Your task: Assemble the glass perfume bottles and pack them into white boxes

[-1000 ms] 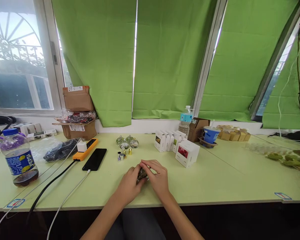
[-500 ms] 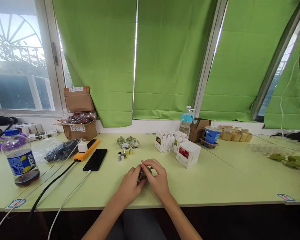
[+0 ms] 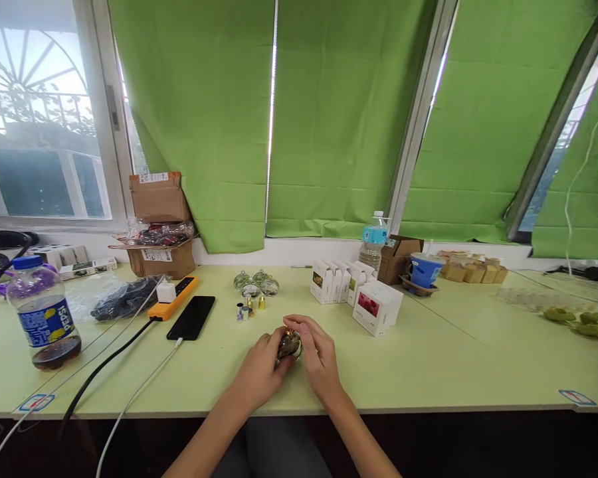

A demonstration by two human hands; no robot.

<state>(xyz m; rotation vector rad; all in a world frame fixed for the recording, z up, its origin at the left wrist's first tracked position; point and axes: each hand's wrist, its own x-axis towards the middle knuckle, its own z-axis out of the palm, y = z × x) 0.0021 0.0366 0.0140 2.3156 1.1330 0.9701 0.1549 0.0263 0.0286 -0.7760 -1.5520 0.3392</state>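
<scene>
Left hand (image 3: 260, 365) clasps a round glass bottle (image 3: 289, 346) at the table's (image 3: 428, 368) near side; right hand (image 3: 321, 357) curls narrow beside its gold-coloured neck (image 3: 290, 331), grip impossible to tell! Far left, the soda bottle's (image 3: 44, 312) blue label (image 3: 44, 325) reads PEPSI; the white cartons' (image 3: 379, 308) small print is illegible.

Round, dark-toned, glass-like bottle (image 3: 288, 346): glossy. Small, gold, cylindrical caps (image 3: 262, 303): shiny, metallic-looking. White, box-shaped paperboard cartons (image 3: 389, 309): smooth, matt. Pale-green, flat tabletop (image 3: 453, 362): smooth.

Short nails and slim fingers finish the person's bare left hand (image 3: 260, 366) and right hand (image 3: 323, 362); below the pale green table's (image 3: 428, 372) near edge, plain dark-grey legwear (image 3: 282, 448) shows.
</scene>
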